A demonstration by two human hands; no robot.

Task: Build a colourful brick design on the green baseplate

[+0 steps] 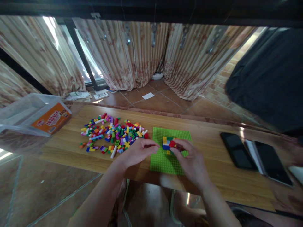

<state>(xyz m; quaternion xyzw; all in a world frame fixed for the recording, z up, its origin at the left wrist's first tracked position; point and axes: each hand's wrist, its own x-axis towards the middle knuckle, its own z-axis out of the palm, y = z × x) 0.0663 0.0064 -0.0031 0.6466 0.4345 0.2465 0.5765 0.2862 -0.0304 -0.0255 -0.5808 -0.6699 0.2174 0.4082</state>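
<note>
A bright green studded baseplate lies on the table before me. On it sits a small block build of yellow, white, blue and green bricks. My right hand reaches over the build from the right, its thumb and fingers closed on a red brick at the build's top. Whether that brick is pressed on or just resting there I cannot tell. At the baseplate's left edge hovers my left hand, fingers stretched toward the build with a slight gap from the thumb and nothing visible in them.
Loose coloured bricks are spread over the table's left part. A clear plastic bin with an orange label stands at the far left. To the right lie a black phone and a dark tablet-like device. Curtains hang beyond the wooden table.
</note>
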